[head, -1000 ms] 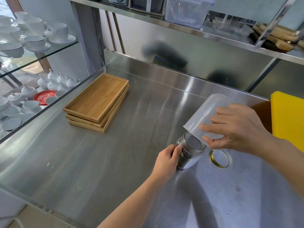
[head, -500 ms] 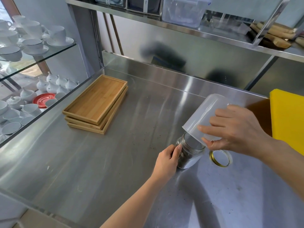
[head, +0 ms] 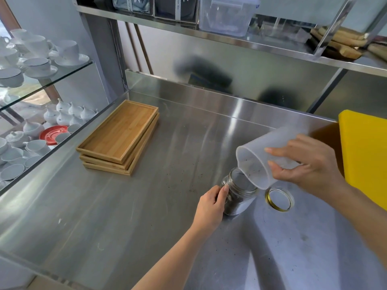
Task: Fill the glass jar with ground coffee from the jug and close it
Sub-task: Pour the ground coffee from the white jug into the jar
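Observation:
A small glass jar (head: 238, 195) stands open on the steel counter (head: 146, 206), with dark ground coffee in its lower part. My left hand (head: 211, 204) grips the jar's left side. My right hand (head: 307, 166) holds a translucent plastic jug (head: 259, 160) tipped steeply, its mouth facing me and its rim just over the jar's opening. Only a few dark specks cling inside the jug. The gold-rimmed jar lid (head: 279, 198) lies flat on the counter just right of the jar.
A stack of three bamboo trays (head: 119, 137) lies at the left. A yellow board (head: 366, 153) stands at the right edge. Glass shelves with white cups (head: 37, 61) are at the far left. A steel shelf (head: 230, 36) hangs overhead. Coffee specks dot the counter.
The jug has turned in my right hand, so that its mouth faces me more and its inside shows. My left hand has stayed on the jar.

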### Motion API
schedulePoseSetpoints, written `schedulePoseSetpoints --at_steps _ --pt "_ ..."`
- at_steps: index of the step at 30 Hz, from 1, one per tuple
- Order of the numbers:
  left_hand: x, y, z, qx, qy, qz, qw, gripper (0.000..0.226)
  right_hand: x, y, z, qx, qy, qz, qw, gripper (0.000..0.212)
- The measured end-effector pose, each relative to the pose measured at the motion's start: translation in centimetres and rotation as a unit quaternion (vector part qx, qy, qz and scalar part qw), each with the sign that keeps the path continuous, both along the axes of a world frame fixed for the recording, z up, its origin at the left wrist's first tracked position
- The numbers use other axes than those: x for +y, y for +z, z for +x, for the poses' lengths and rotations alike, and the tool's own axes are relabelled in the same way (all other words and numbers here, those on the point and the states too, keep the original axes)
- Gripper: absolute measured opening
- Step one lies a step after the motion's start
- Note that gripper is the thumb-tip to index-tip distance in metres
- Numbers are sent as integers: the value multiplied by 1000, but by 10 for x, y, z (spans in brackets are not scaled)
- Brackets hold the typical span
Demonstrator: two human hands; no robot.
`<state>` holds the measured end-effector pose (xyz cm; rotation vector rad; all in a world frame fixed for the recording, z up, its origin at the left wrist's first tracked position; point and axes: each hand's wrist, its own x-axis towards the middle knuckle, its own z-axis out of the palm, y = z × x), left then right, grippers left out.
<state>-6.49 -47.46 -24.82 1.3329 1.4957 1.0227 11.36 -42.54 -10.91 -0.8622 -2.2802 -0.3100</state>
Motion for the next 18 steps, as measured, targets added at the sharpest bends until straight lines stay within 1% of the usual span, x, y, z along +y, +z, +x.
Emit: schedulePoseSetpoints --at_steps 2,3,4,5,7,8,9,10,11,13,14,16,18 --pt "0 -2 0 -8 3 2 1000 45 -5 -7 8 92 -21 -93 991 60" --pt "0 -2 1 -13 5 2 1000 44 -9 -9 11 143 -36 -145 978 59" --pt "0 -2 1 -17 8 1 1000 44 -12 -13 14 195 -57 -188 961 52" --pt "0 -2 1 -21 10 1 1000 44 -16 -15 16 247 -78 -228 939 38" --pt "0 -3 1 -27 10 3 1000 44 -20 -23 19 333 -110 -265 898 6" --pt "0 -3 1 -28 9 4 1000 43 -21 -27 20 378 -132 -266 877 16" --pt "0 -4 1 -28 8 4 1000 43 -23 -32 22 432 -157 -265 848 28" --pt "0 -4 1 -30 9 6 999 42 -26 -37 27 492 -178 -272 808 38" --pt "0 -5 1 -32 11 6 999 42 -30 -43 32 541 -202 -285 765 43" --pt "0 -5 1 -34 12 6 999 41 -40 -58 43 610 -233 -308 692 44" --pt "0 -5 1 -33 12 7 999 40 -45 -68 49 628 -239 -316 670 40" --pt "0 -6 1 -31 9 12 999 40 -57 -83 59 658 -245 -319 637 35" --pt "1 -6 1 -35 9 16 999 40 -69 -94 66 674 -249 -316 619 33"
